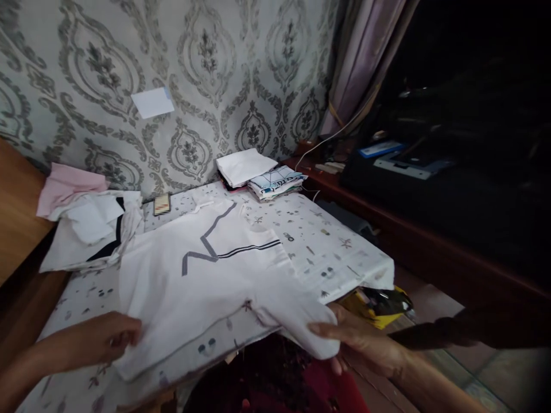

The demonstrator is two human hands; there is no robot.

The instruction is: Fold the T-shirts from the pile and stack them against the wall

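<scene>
Straightening, I judge, a shirt (202, 292) on the cloth (353, 261): my left hand (97, 338) pinches its edge, my right hand (365, 339) grips a sleeve (299, 315); next calls for even tension.

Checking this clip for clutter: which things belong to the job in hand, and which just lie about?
In hand:
- white striped shirt, right hand holding its sleeve, left hand touching it
- patterned cover under it

Apparently lying about:
- pink cloth
- rumpled white cloth
- folded fabric stack
</scene>
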